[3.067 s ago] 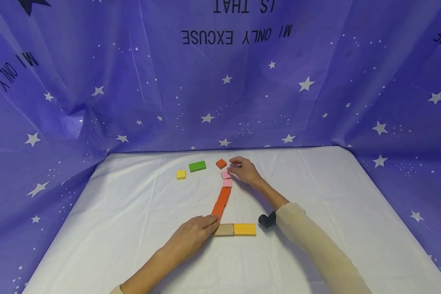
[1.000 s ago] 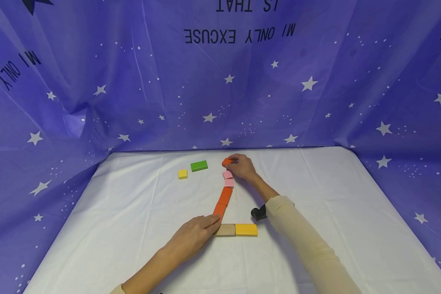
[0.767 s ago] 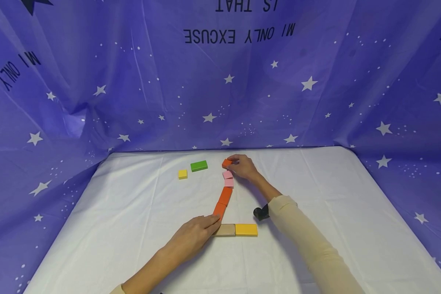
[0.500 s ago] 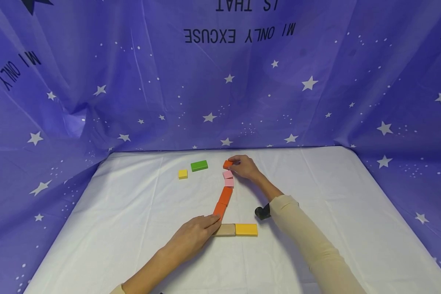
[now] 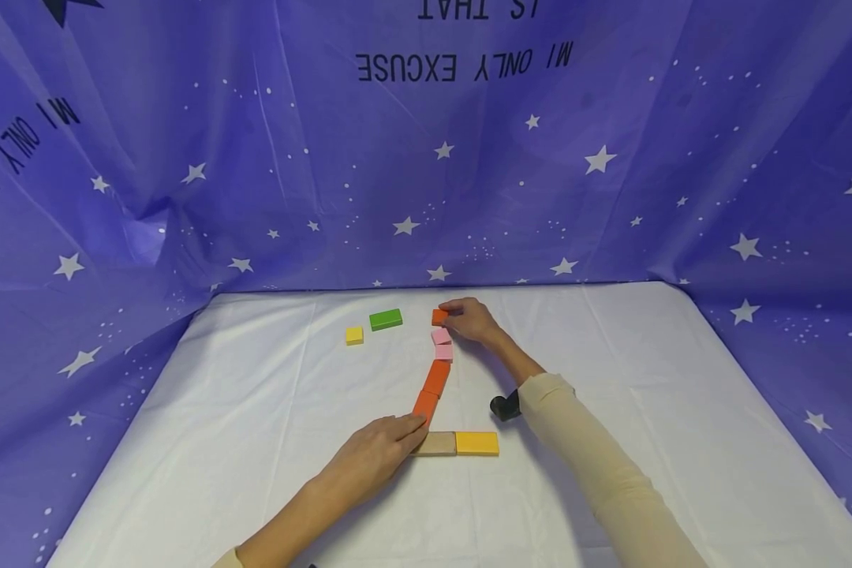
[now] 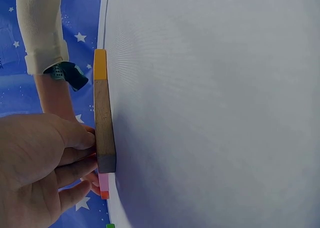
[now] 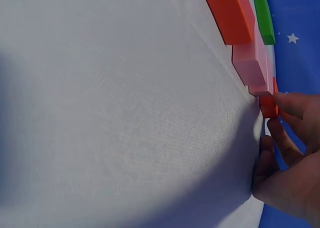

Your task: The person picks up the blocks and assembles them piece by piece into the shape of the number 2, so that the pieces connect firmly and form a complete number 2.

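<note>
My right hand [image 5: 472, 321] pinches a small red-orange block [image 5: 439, 317] at the far end of a row of blocks. Just nearer lie two pink blocks [image 5: 443, 353], slightly askew to each other. From them, two longer red-orange blocks [image 5: 436, 378] slant down toward my left hand [image 5: 369, 454]. That hand rests its extended fingertips on the nearer red-orange block and the end of a bare wooden block [image 5: 436, 444]. A yellow-orange block [image 5: 477, 443] abuts the wooden one's right end. In the left wrist view, the fingers [image 6: 75, 173] lie against the wooden block's side.
Left of the row, a green block [image 5: 386, 319] and a small yellow block [image 5: 354, 336] lie apart on the white-covered table [image 5: 206, 442]. A purple starry cloth [image 5: 497, 213] hangs behind and at the sides. A dark device [image 5: 506, 406] is strapped near the right sleeve.
My right hand has moved from beside the pink blocks to the small red-orange block, taken hold of it, shifted it right and turned it straighter. The left hand keeps its place.
</note>
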Tool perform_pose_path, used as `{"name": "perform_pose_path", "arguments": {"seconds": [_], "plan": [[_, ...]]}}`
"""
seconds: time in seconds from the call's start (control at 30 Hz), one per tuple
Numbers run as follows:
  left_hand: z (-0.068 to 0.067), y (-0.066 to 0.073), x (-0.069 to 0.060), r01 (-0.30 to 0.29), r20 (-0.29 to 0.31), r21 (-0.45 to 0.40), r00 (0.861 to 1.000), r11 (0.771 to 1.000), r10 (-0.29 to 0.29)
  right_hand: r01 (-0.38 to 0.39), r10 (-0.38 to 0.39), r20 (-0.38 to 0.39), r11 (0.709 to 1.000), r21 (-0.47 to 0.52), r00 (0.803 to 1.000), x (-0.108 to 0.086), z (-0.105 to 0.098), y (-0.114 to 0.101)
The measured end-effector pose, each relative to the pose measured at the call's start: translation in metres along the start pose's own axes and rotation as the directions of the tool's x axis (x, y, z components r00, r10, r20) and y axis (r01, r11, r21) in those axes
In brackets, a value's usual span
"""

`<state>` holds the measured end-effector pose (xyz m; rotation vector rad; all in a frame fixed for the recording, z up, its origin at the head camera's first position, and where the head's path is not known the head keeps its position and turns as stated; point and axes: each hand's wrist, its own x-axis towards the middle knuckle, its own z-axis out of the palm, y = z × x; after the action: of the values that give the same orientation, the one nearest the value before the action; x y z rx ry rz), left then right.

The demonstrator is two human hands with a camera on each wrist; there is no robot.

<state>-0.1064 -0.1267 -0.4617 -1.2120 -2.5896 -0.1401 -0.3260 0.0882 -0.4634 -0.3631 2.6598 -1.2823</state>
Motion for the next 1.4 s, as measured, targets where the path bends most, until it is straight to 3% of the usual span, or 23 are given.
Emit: {"name": "perform_pose_path", "arguments": {"seconds": [1.4], "plan": [[0.0001,0.0,0.0002,-0.01,-0.018,-0.003,1.0,1.0,0.01,-0.001,0.002,0.034,0.999,-0.039,0.999,0.0049,0.01,-0.0029]]}}
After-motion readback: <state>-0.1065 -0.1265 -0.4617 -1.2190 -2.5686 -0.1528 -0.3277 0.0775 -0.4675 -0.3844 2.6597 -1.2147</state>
